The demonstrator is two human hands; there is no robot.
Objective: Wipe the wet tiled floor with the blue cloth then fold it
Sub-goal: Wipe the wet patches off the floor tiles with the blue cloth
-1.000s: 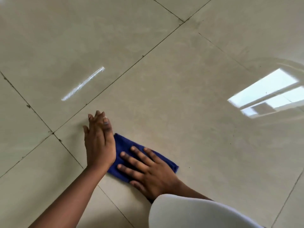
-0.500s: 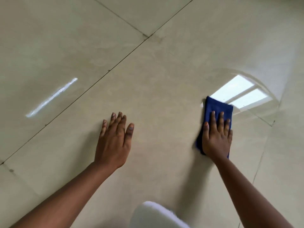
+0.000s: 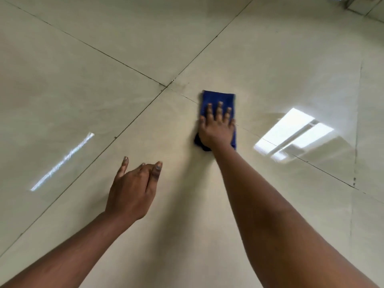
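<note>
Your right hand (image 3: 217,129) is pressing flat on the blue cloth (image 3: 219,100), fingers straight and spread, with the arm reaching forward. Your left hand (image 3: 133,190) is hanging nearer you and to the cloth's left, well apart from it, fingers loosely extended and gripping nothing; whether it is touching the tiled floor (image 3: 207,204) you cannot tell. The cloth is lying as a narrow folded rectangle on the glossy cream tile, just right of the spot where four grout lines (image 3: 166,87) are meeting, and one thin grout line is running under it. Right of the cloth, a bright window reflection (image 3: 295,132) is shining on the floor. Far left of the cloth, a thin streak of reflected light (image 3: 62,163) is glinting.
</note>
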